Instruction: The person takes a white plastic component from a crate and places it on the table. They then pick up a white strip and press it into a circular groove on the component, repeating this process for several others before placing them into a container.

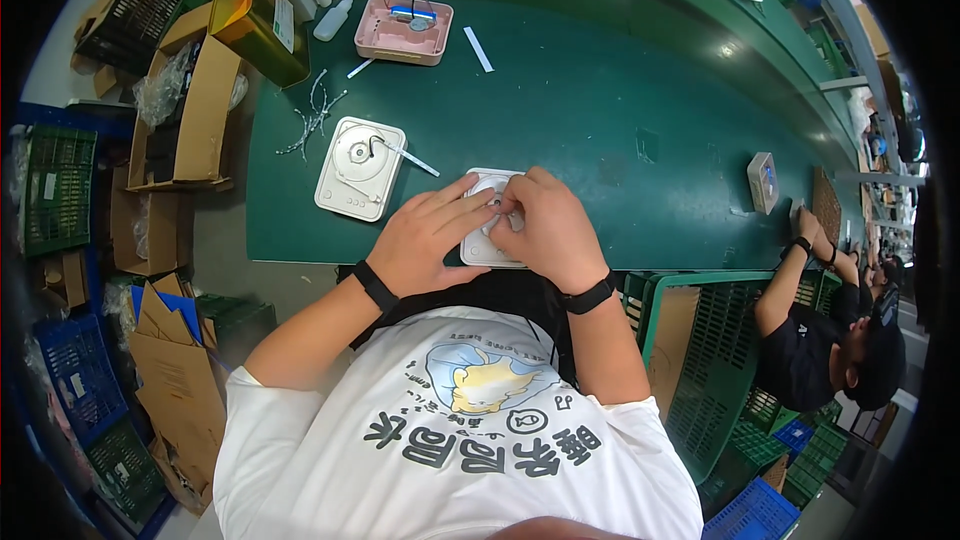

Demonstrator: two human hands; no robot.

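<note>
A white, round-cornered device (481,252) lies at the front edge of the table, with a round part in its upper middle. My left hand (432,228) rests on its left side, fingers stretched out across it. Over its right half my right hand (548,227) is bent into a pinch near the centre; whatever lies between the fingertips is hidden. Left of my hands sits a similar white device (345,192) with a round disc recess, small buttons and a short dark wire. A white strip (413,161) sticks out from it to the right.
Farther back stand a pink casing (402,48) with a blue cylindrical part, a white squeeze bottle (335,17) and a metal can (258,35). Loose wires (312,120) lie at left. Green crates (690,360) stand below the edge; a co-worker (825,340) sits at right.
</note>
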